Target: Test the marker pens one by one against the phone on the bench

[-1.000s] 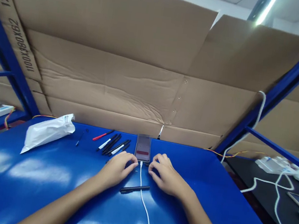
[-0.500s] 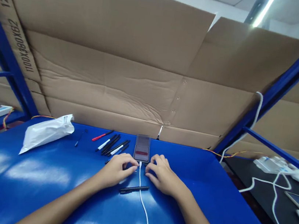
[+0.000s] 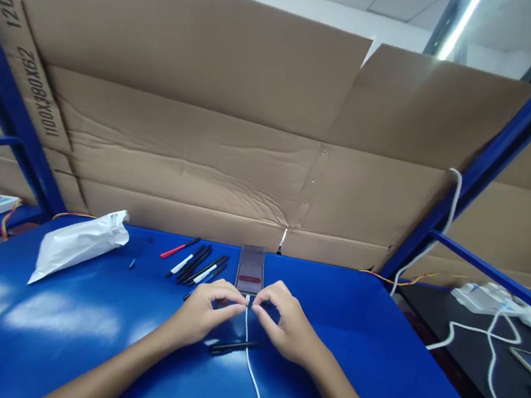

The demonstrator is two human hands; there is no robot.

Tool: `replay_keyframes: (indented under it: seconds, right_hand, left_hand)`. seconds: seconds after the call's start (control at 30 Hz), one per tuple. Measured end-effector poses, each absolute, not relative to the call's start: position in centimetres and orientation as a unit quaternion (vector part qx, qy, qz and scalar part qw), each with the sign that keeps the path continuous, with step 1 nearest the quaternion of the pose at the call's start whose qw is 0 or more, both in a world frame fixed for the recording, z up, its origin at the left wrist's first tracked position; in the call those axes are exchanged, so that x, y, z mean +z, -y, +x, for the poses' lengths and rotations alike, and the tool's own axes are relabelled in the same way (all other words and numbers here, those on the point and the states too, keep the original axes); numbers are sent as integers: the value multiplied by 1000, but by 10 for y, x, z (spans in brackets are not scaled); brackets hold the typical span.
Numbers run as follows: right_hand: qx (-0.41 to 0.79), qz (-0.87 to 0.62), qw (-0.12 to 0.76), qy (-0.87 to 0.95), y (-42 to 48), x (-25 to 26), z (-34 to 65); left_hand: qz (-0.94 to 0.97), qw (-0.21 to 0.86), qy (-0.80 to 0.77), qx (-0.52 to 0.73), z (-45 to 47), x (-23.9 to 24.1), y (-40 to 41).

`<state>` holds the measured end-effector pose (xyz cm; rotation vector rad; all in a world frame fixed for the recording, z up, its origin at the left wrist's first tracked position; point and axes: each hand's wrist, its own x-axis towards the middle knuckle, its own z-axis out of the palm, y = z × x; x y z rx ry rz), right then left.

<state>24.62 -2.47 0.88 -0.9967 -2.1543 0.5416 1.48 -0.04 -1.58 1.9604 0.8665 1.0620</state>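
Note:
My left hand (image 3: 202,314) and my right hand (image 3: 286,324) rest on the blue table (image 3: 77,344), fingers curled. Their fingertips meet in a pinch just below a phone (image 3: 251,269) that lies flat with its screen lit. A white cable (image 3: 251,370) runs from the phone's near end between my hands toward me. What the fingertips pinch is too small to make out. A black pen (image 3: 232,347) lies crosswise under my wrists, over the cable.
Several black and white pens (image 3: 200,263), a red pen (image 3: 179,248) and a small dark pen (image 3: 138,253) lie left of the phone. A white plastic bag (image 3: 76,241) sits further left. Cardboard sheets (image 3: 216,126) wall the back. Chargers and cables (image 3: 483,299) lie on the right bench.
Both hands have drawn together below the phone, from lying apart beside it to fingertips touching in a pinch. The view has tilted up slightly.

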Motion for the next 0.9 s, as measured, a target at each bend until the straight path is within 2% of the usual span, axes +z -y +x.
replay_keyframes:
  seconds: [0.47, 0.6, 0.9]
  right_hand:
    - [206, -375, 348, 834, 24, 6, 246]
    - [197, -370, 357, 835, 25, 2, 243]
    - [172, -355, 383, 835, 24, 1, 241]
  left_hand:
    - [760, 370, -339, 412, 17, -16, 4]
    - [739, 376, -392, 399, 18, -16, 5]
    - [692, 497, -387, 353, 18, -19, 3]
